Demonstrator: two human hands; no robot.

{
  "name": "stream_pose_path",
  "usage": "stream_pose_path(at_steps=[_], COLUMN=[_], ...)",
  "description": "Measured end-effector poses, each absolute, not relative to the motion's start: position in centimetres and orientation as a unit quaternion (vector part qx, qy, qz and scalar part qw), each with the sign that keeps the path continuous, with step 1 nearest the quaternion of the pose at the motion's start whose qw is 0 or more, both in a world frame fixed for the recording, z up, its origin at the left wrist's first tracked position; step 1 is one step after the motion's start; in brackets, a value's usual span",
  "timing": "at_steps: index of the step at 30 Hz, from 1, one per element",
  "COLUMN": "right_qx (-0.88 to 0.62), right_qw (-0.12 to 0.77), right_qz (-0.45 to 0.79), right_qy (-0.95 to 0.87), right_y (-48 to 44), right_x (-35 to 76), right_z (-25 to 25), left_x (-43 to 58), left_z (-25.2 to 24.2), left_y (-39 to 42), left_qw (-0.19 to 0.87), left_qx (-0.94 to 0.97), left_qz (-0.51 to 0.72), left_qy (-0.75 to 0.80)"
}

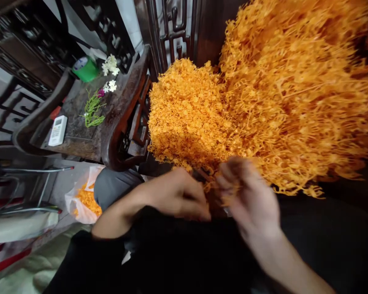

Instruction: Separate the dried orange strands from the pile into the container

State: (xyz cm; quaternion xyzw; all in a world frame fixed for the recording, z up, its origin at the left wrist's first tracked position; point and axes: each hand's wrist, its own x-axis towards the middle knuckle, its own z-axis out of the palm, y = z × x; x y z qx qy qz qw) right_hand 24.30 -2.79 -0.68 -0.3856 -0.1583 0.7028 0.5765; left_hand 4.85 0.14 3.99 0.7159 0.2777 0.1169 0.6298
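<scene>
Close to my body, my left hand [180, 196] is closed with its fingers curled down, and whatever is in it is hidden. Beside it my right hand [254, 196] is blurred by motion, its fingers bent around a small orange plastic flower piece [230, 197]. Just beyond both hands lies a compact heap of orange plastic flower pieces [187, 114]. A larger, looser heap of stringy orange pieces [303, 98] rises to the right of it and touches it.
To the left, a dark carved wooden chair [113, 139] stands by a surface with green tape [86, 69], a white remote control [58, 130], green plastic stems [94, 110] and white flowers [110, 65]. A plastic bag [72, 202] of orange pieces sits on the floor.
</scene>
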Motion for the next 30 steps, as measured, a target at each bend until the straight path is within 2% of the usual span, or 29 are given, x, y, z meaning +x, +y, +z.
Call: stream_pose_path(at_steps=[2, 3, 5, 7, 9, 11, 20, 26, 28, 30], right_qx=[-0.375, -0.373, -0.374, -0.371, -0.368, -0.358, -0.326, -0.293, -0.278, -0.264], right_qw=[0.631, 0.643, 0.629, 0.600, 0.594, 0.594, 0.651, 0.649, 0.651, 0.650], right_qz=[0.659, 0.646, 0.649, 0.675, 0.687, 0.695, 0.660, 0.646, 0.648, 0.658], right_qy=[-0.163, -0.178, -0.209, -0.216, -0.199, -0.189, -0.185, -0.273, -0.280, -0.274], right_y=[-2.1, -1.8, -1.4, -1.3, -1.5, -2.0, -5.3, -6.2, -6.4, -6.7], right_x=[25.7, 26.3, 27.2, 27.6, 27.8, 27.8, 28.3, 28.0, 27.7, 27.3], right_z=[0.1, 0.5, 1.0, 1.1, 1.2, 1.2, 3.6, 3.9, 3.8, 4.0], left_x=[4.0, 3.5, 2.5, 1.7, 1.2, 1.0, 1.4, 2.2, 3.1, 4.1], left_z=[4.1, 3.7, 1.9, -0.4, -2.6, -4.2, -5.9, -2.5, 0.0, 2.6], left_y=[0.9, 1.6, 3.3, 5.2, 6.9, 8.0, 7.7, 5.1, 3.4, 1.1], left_qw=[0.639, 0.605, 0.458, 0.341, 0.252, 0.210, 0.146, 0.103, 0.161, 0.303], left_qx=[0.707, 0.704, 0.688, 0.647, 0.638, 0.660, 0.686, 0.680, 0.691, 0.692], left_qz=[0.113, 0.144, 0.224, 0.270, 0.279, 0.261, 0.219, 0.240, 0.306, 0.357], left_qy=[0.282, 0.342, 0.517, 0.627, 0.672, 0.672, 0.678, 0.685, 0.634, 0.550])
